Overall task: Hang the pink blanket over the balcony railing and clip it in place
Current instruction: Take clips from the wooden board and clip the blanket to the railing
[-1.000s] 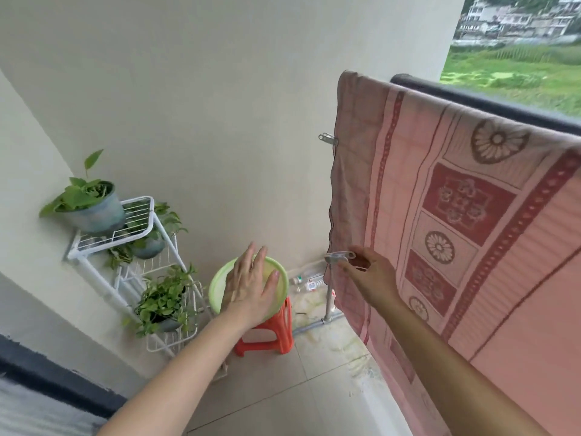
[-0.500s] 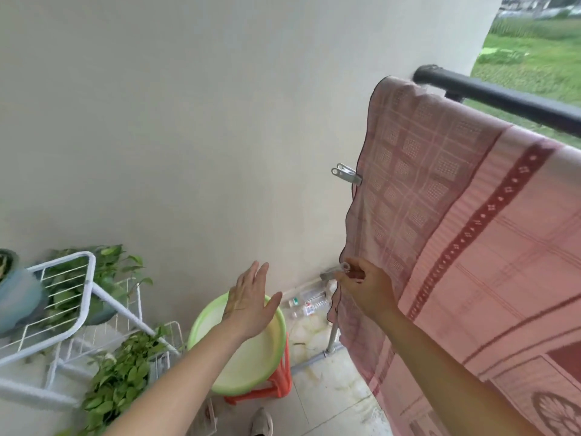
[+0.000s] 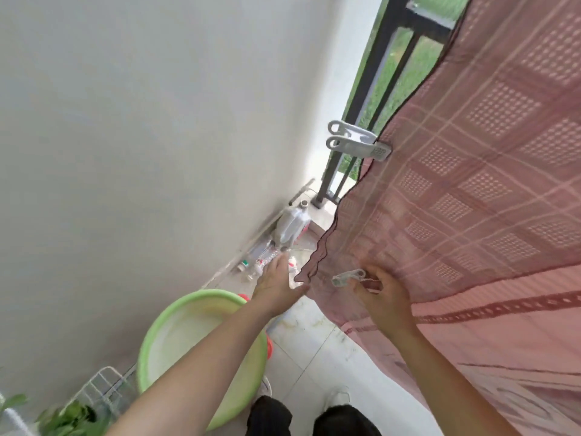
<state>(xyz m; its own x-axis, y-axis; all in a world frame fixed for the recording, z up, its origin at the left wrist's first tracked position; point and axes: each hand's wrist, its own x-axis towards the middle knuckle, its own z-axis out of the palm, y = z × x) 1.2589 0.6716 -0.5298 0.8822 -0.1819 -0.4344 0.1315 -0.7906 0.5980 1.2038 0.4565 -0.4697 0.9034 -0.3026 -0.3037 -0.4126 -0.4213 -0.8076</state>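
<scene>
While R hand pinches clip at pink blanket, L hand lies spread beside its edge.

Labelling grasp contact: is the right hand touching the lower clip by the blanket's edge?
Touching. The head view shows the right hand pinching the lower clip, fingertips curled onto its end with no gap, in front of the pink blanket.

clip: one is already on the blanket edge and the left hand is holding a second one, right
Wrong hand: the head view shows the right hand holding the second clip; the left hand is open by the blanket edge. The first clip is already on that edge.
</scene>
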